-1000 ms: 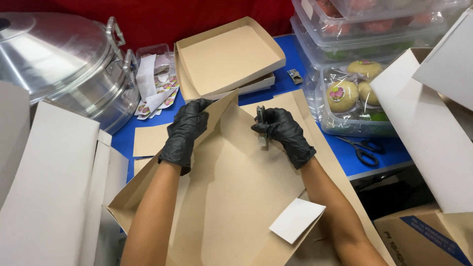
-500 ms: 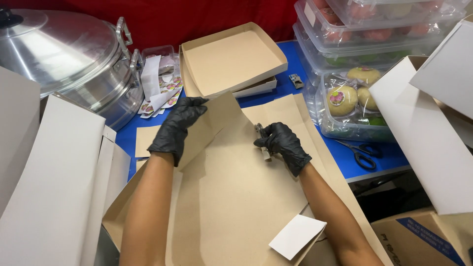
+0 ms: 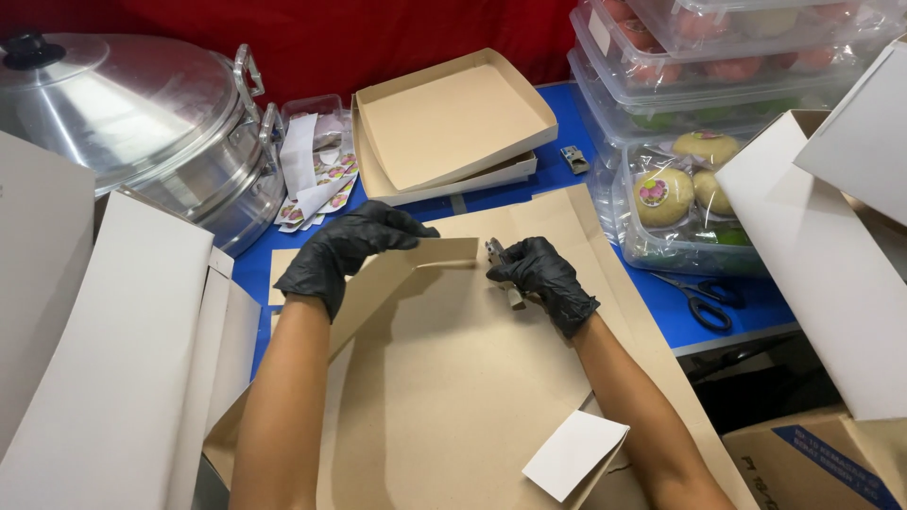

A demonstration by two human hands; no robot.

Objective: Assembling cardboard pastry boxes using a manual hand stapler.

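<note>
We pinch the folded cardboard flap in our left hand; its long edge runs rightward to the stapler clasped in our right hand, just beside the flap's end.

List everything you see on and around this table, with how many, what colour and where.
Cardboard sheet: one, brown, centre, one flap folded up.
Stapler: one, metal, in the right hand.
Folded box trays: stacked, brown inside, white outside, back centre.
Steamer pot: one, silver, back left.
Sticker tub: one, clear, beside the pot.
Clear food containers: several, stacked, back right, holding round cakes.
Scissors: one pair, dark handles, on the blue table.
White board pieces: several, left and right.
Small metal tool: one, grey, behind the sheet.
Left hand: black glove, on the flap.
Right hand: black glove, gripping the stapler.
</note>
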